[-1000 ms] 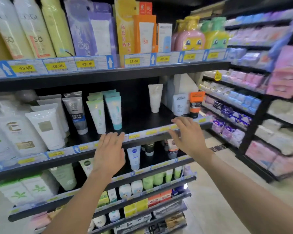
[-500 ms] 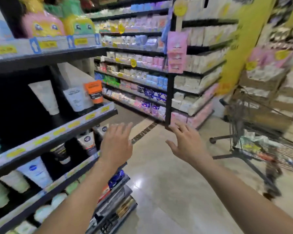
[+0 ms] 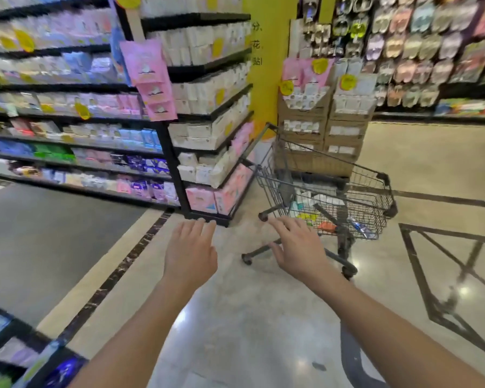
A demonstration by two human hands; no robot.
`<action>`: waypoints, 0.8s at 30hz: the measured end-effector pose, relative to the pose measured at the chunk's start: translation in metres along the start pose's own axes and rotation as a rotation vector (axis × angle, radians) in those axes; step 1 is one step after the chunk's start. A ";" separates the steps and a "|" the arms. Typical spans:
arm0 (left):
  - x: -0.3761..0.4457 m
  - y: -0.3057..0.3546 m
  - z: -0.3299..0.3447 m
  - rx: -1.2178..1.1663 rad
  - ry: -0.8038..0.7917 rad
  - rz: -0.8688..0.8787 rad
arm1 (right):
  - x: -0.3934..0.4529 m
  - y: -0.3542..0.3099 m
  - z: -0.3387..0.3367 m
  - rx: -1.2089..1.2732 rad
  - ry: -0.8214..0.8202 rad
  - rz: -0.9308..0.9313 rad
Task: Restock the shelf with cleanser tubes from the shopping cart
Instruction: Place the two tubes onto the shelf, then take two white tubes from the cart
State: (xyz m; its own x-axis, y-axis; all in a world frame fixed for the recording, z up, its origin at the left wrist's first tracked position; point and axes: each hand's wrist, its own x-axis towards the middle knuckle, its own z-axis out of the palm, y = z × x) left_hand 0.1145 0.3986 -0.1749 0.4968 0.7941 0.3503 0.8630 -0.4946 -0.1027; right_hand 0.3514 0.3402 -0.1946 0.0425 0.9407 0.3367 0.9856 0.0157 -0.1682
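A grey wire shopping cart [image 3: 375,189] stands on the shiny floor ahead and to the right. Several small packages and tubes [image 3: 319,204] lie in its basket, too blurred to tell apart. My left hand [image 3: 189,254] is stretched out in mid-air with straight fingers, holding nothing. My right hand [image 3: 298,249] reaches out beside it with spread fingers, empty, just short of the cart's near left corner. Only a corner of the cleanser shelf [image 3: 20,351] shows at the bottom left.
A black shelving unit [image 3: 177,152] full of pink and white packs stands left of the cart. Stacked cardboard display boxes [image 3: 325,135] sit behind the cart, by a yellow pillar [image 3: 266,63]. Open floor lies between me and the cart.
My view has swung right, away from the cleanser shelf and onto the aisle. The cart has come to the centre right. Both hands left the shelf edge and stay empty.
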 end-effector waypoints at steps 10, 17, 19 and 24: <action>0.140 0.125 0.064 -0.154 -0.014 0.257 | 0.019 0.150 -0.001 -0.011 0.067 0.258; 0.253 0.174 0.127 -0.233 -0.038 0.338 | 0.086 0.241 0.022 -0.086 0.038 0.371; 0.291 0.182 0.145 -0.252 -0.048 0.336 | 0.114 0.265 0.028 -0.096 0.011 0.404; 0.379 0.194 0.193 -0.236 -0.104 0.307 | 0.177 0.328 0.048 -0.127 -0.052 0.489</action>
State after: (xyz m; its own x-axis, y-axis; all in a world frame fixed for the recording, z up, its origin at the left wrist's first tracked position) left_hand 0.4875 0.6715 -0.2414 0.7456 0.6219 0.2396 0.6339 -0.7727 0.0331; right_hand 0.6745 0.5282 -0.2342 0.4994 0.8431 0.1993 0.8645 -0.4697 -0.1792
